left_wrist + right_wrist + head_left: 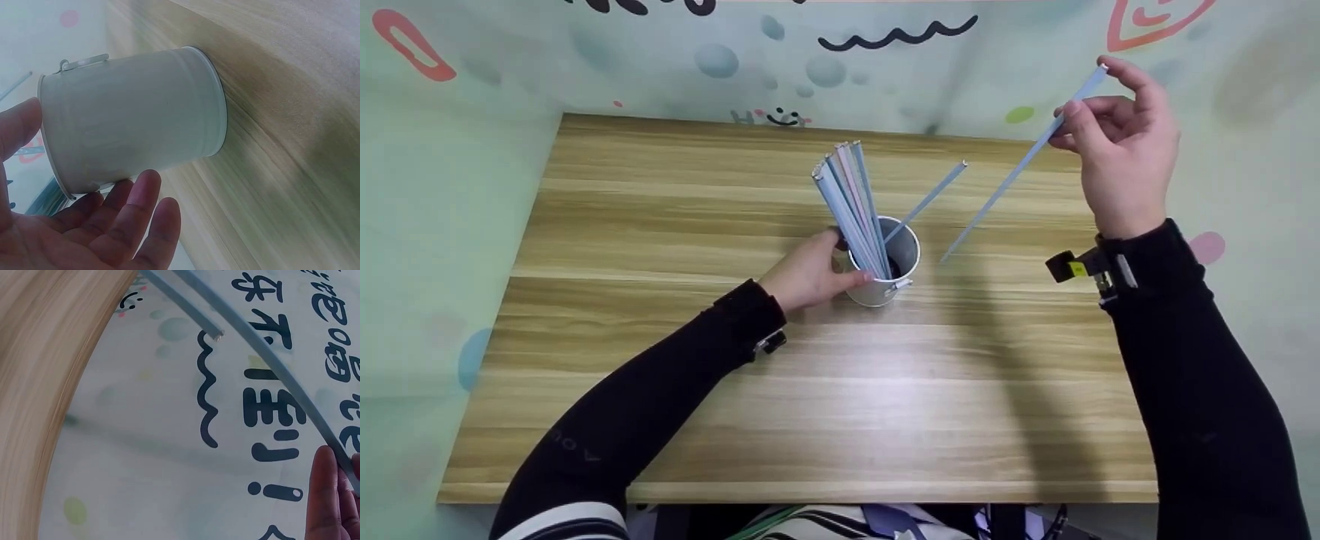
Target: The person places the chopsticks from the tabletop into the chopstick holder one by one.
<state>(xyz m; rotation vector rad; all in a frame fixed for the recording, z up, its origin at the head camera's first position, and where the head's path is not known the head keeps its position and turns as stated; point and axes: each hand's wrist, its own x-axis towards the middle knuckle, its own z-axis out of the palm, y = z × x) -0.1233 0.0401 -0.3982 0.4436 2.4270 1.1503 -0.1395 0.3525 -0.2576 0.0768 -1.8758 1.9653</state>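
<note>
Left hand [810, 274] steadies the white cup [885, 266], fingers loosely round it. Right hand [1121, 150] pinches a blue straw [1020, 165] high; a skewed entry could tip the cup.

Both arms are covered to the wrist by close-fitting black long sleeves [660, 390], and the left sleeve carries small pale lettering along the forearm that is too small to read. On the right wrist sits a small black and yellow clip-like device with a metal fitting [1084, 268], and a small black and silver piece [769, 343] shows at the cuff of the left wrist. A garment with black and white stripes [562, 521] shows at the lower edge, by the left upper arm and across the lap; both hands are bare.
</note>
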